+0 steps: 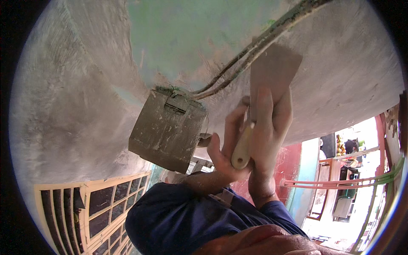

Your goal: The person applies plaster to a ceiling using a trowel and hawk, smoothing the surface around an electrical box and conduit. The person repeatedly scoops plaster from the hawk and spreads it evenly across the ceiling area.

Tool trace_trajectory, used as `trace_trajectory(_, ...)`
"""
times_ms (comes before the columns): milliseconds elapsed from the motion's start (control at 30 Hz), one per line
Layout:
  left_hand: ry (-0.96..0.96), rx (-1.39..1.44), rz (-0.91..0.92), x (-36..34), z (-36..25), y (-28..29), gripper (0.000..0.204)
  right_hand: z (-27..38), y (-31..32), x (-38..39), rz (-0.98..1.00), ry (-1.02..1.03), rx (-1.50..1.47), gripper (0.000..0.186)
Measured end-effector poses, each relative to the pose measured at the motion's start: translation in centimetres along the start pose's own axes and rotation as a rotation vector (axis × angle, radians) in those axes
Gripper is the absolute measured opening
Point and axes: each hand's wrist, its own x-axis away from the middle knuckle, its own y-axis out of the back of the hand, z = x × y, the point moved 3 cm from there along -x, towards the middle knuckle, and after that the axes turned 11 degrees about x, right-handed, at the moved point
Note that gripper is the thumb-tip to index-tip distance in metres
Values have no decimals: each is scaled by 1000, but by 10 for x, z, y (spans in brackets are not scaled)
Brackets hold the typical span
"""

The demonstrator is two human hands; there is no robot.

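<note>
A putty knife (276, 68) with a wide grey blade and a pale handle is raised flat against the plastered surface overhead. My right hand (267, 131) holds it, two fingers stretched along the blade. Close against the handle is my left hand (229, 157), its fingers curled up behind and its palm near the handle's end; the overlap partly hides its grip. Left of my hands hangs a square, plaster-smeared grey box (165, 131) with a slot near its upper edge. A dark stub sticks out of its right side, near my left thumb.
Dark cables (255, 51) run along the grey plaster from the box to the upper right. Overhead is a green painted patch (182, 38). A cream window frame with bars (87, 199) stands lower left; pink and green pipes (340, 184) cross the right, before shelving.
</note>
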Motion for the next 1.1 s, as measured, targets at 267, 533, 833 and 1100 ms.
trace_trajectory(267, 152, 55, -89, 36, 7, 19, 86, -23, 11, 23, -22, -157, -79, 18)
trace_trajectory(533, 222, 94, -46, 33, 18, 18, 95, -34, 25, 21, -56, -42, -57, 19)
trace_trajectory(833, 238, 154, 109, 17, 18, -6, 109, 6, 24, -7, -80, 14, -39, 18)
trace_trajectory(1100, 284, 112, -43, 17, 13, 0, 92, -2, 17, -20, -177, 161, 108, 17)
